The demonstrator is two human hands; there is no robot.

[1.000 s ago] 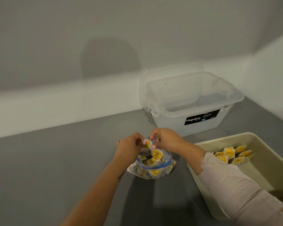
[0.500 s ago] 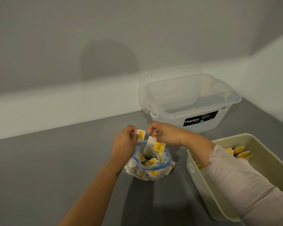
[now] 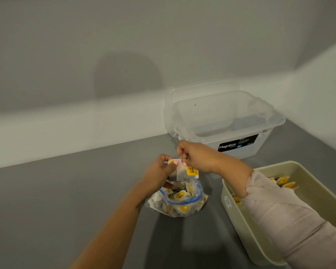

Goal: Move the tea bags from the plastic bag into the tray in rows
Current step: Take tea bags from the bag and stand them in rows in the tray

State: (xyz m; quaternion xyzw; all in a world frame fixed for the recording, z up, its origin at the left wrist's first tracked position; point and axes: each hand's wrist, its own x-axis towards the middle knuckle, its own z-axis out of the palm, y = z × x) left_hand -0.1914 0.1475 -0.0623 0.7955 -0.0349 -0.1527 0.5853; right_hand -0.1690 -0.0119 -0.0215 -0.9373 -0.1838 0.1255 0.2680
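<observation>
head view: left hand [image 3: 159, 171] and right hand [image 3: 194, 156] pinch tea bags [image 3: 182, 172] above plastic bag [image 3: 178, 200]; best to untangle them before lifting toward tray [image 3: 239, 214].

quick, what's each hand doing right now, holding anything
Left hand: pinching a tea bag above the plastic bag.
Right hand: fingers curled, pinching the same tea bag at its top.
</observation>
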